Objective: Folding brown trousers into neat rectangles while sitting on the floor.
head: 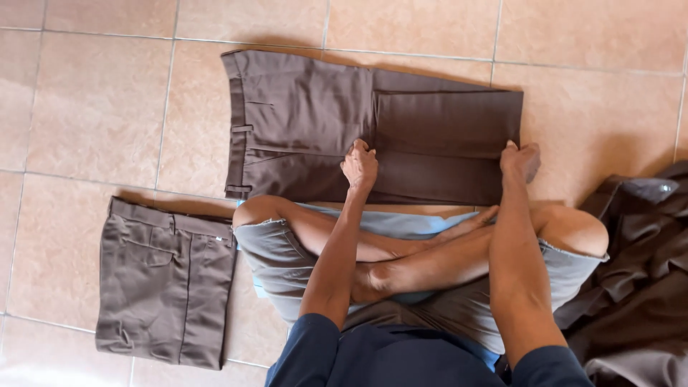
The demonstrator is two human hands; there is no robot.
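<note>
A floor of pale pinkish tiles (100,107) fills the view, and the person sits cross-legged on it in grey shorts with the work spread just beyond the knees. There lie the brown trousers (308,122), flat, waistband to the left, with the leg ends already doubled back over the thighs as a darker rectangular flap on the right half. The left hand (359,166) rests curled on the near edge of that flap at its left corner, and the right hand (521,160) on the near edge at the right fold; whether either grip pinches the cloth or only presses it flat cannot be told. This looks like the middle of a fold, first fold laid and being squared. Another fold would call for both hands lifting the doubled end together, edges kept aligned. A finished folded pair (166,283) lies to the left, a heap of brown garments (634,287) to the right.
</note>
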